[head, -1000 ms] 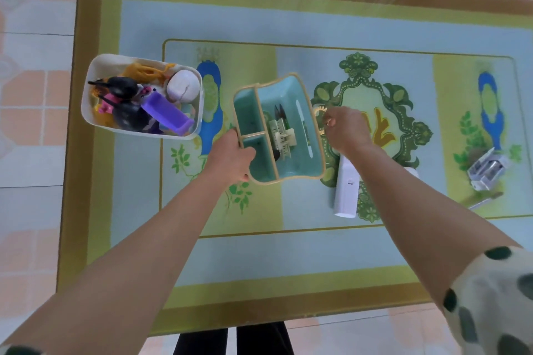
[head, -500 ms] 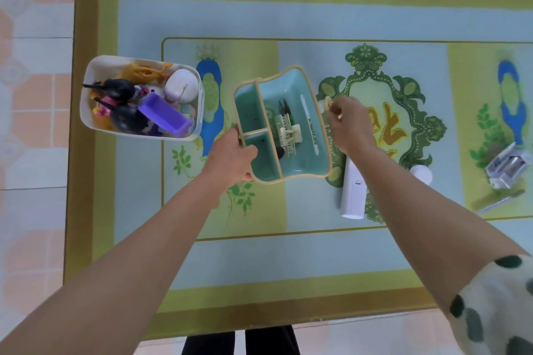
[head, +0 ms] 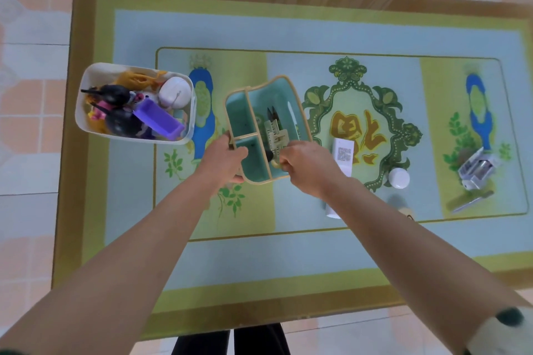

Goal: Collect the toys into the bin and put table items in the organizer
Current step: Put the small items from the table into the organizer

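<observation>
Head view: left hand (head: 223, 157) grips the organizer (head: 239, 115) by its left rim; right hand (head: 302, 164), at the far rim a second ago, now pinches a small yellowish item (head: 275, 164) over its near end. It looks nearly stowed; toys (head: 157, 119) fill the bin (head: 82, 89) beyond.

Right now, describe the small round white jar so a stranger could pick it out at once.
Find the green ornamental frame at the centre of the table mat. At the frame's lower right edge, right of the white box with the QR code, stands the small round white jar. Its neighbour is long and rectangular; the jar is round and plain.
</observation>
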The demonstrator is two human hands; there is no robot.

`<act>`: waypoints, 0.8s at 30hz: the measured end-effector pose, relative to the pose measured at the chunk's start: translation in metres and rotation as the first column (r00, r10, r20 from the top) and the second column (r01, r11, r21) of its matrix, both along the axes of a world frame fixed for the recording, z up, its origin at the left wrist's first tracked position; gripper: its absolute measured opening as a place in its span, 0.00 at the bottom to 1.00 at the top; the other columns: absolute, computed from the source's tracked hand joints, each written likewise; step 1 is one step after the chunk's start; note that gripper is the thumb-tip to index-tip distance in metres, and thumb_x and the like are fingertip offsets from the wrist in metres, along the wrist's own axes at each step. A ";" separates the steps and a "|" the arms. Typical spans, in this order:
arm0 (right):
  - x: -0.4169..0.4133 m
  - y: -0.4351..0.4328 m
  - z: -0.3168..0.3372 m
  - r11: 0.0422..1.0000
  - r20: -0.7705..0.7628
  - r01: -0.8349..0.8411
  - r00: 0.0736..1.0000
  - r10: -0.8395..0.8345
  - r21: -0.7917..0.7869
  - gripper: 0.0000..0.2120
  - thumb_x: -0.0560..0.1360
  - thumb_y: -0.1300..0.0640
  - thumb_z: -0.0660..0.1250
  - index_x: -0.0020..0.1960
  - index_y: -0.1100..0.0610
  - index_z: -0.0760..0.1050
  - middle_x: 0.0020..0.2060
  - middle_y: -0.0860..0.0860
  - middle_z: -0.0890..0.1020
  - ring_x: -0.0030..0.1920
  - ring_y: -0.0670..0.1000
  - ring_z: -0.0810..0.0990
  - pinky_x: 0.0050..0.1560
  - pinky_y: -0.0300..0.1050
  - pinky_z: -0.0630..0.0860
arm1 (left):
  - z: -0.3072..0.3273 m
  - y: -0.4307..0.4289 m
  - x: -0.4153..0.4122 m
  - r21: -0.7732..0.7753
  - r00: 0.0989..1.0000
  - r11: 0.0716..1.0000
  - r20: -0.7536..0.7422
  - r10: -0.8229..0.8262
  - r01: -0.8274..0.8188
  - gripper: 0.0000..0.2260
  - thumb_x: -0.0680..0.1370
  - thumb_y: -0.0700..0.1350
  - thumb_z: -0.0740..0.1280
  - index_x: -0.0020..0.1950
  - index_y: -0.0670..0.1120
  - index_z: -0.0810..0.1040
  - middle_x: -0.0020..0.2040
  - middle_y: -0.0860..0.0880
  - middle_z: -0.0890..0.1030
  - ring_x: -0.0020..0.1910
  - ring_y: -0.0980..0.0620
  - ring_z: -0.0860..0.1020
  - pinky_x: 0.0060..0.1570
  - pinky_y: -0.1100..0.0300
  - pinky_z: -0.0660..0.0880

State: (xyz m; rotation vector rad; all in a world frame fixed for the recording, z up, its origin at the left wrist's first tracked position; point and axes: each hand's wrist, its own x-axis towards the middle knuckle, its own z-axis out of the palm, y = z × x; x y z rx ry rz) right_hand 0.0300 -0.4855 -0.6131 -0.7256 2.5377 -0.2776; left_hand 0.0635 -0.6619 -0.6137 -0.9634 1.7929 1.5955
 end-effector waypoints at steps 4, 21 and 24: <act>0.003 -0.004 -0.002 0.993 -0.020 0.073 0.997 -0.075 -0.094 0.08 0.76 0.59 0.63 0.49 0.59 0.80 0.45 0.54 0.80 0.45 0.56 0.78 0.46 0.47 0.76 | -0.003 0.005 0.003 -0.011 1.000 1.000 -0.012 -0.015 0.015 0.20 0.80 0.37 0.60 0.71 0.49 0.68 0.67 0.45 0.75 0.59 0.40 0.79 0.50 0.45 0.81; 0.016 0.095 -0.066 0.597 0.117 0.751 0.591 -0.799 0.282 0.37 0.70 0.41 0.70 0.67 0.61 0.60 0.61 0.60 0.72 0.60 0.63 0.74 0.53 0.54 0.73 | -0.007 0.036 -0.007 -0.051 0.998 0.998 -0.046 -0.052 0.049 0.19 0.79 0.35 0.59 0.70 0.44 0.69 0.66 0.42 0.76 0.59 0.40 0.78 0.51 0.44 0.80; 0.018 0.094 -0.071 0.589 0.110 0.752 0.585 -0.803 0.295 0.38 0.70 0.44 0.71 0.68 0.62 0.57 0.61 0.60 0.72 0.61 0.63 0.74 0.53 0.53 0.73 | -0.008 0.037 -0.006 -0.054 0.998 0.997 -0.045 -0.054 0.051 0.18 0.80 0.35 0.59 0.70 0.44 0.69 0.66 0.43 0.76 0.59 0.41 0.78 0.51 0.44 0.80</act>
